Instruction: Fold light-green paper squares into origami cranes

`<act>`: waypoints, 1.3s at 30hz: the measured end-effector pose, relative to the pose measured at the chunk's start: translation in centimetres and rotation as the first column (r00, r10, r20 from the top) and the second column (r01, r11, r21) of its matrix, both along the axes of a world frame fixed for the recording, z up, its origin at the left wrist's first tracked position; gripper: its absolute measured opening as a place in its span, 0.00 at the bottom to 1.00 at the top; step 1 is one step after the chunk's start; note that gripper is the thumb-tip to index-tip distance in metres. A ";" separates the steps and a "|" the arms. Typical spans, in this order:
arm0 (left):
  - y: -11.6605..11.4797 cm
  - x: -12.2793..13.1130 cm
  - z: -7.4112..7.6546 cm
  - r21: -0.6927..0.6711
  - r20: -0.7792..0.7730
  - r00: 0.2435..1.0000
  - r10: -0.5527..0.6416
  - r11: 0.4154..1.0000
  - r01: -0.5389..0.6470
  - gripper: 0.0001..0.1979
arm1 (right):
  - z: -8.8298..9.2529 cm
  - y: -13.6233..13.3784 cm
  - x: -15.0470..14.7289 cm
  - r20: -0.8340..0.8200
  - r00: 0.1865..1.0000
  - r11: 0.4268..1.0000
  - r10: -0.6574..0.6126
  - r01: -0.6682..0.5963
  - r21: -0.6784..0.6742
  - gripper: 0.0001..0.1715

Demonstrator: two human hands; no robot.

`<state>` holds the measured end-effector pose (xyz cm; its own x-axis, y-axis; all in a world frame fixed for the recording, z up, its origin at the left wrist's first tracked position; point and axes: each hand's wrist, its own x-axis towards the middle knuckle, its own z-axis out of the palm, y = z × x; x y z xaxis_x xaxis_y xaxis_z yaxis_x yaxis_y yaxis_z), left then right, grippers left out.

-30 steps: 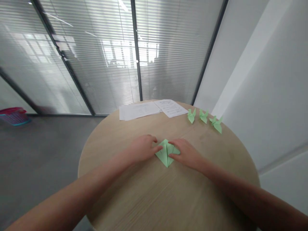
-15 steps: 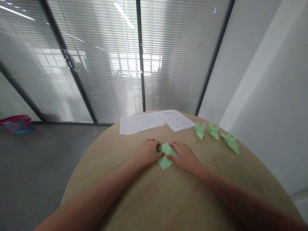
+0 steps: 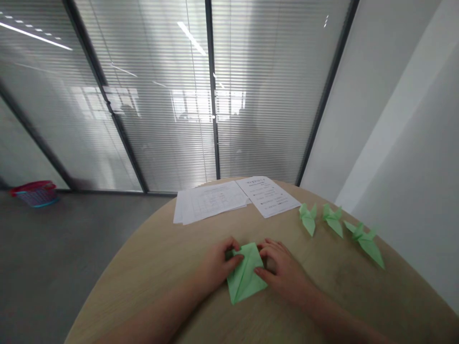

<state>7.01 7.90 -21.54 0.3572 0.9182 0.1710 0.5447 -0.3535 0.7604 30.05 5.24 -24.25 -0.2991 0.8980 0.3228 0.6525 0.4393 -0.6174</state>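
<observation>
A folded piece of green origami paper (image 3: 246, 276), kite-shaped with a crease down its middle, is between my hands in front of me. My left hand (image 3: 219, 265) grips its upper left edge, thumb on top and fingers curled at the side. On the opposite edge, my right hand (image 3: 280, 267) pinches the paper with the thumb in front and the fingers bent behind it. The undersides of the fingers are hidden. Three folded green paper cranes, the nearest to my hands being the left crane (image 3: 308, 220), rest to the right.
Printed white sheets (image 3: 211, 203) overlap at the far side of the round wooden table (image 3: 150, 253), with another printed sheet (image 3: 267, 197) beside them. A red and blue basket (image 3: 36, 193) stands on the floor at left. Glass panels with blinds (image 3: 172, 143) rise behind the table.
The view has tilted and come closer, so the table sits lower. The green paper appears larger and more opened out, and my hands have shifted from pressing it flat to pinching its edges.
</observation>
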 end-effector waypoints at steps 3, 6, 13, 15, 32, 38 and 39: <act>0.5 0.3 -0.2 -0.078 0.181 0.983 0.029 0.997 -0.015 0.09 | -0.2 0.2 -0.1 -0.142 0.990 0.994 -0.014 -0.002 -0.112 0.05; 1.8 1.3 -0.1 -0.207 0.293 0.954 0.060 0.978 0.002 0.19 | -0.4 1.2 0.0 -0.307 0.949 0.961 -0.076 -0.013 -0.278 0.08; 5.8 3.9 -0.3 -0.354 0.411 0.912 -0.012 0.919 0.172 0.22 | 1.0 5.4 2.1 -0.608 0.782 0.916 -0.139 -0.132 -0.379 0.20; 6.1 3.9 -0.7 -0.334 0.408 0.913 -0.003 0.930 0.153 0.23 | 0.9 6.0 2.7 -0.627 0.761 0.897 -0.166 -0.148 -0.417 0.25; 3.6 4.1 0.7 -0.381 0.444 0.896 -0.010 0.903 0.199 0.20 | 1.2 3.9 2.5 -0.652 0.744 0.839 -0.145 -0.257 -0.480 0.28; 3.8 3.8 0.6 -0.436 0.553 0.830 0.077 0.875 0.209 0.11 | 0.5 4.2 2.9 -0.585 0.797 0.906 -0.151 -0.126 -0.404 0.14; 3.9 3.7 0.6 -0.436 0.568 0.820 0.077 0.873 0.219 0.11 | 0.4 4.3 3.0 -0.566 0.811 0.919 -0.152 -0.096 -0.383 0.13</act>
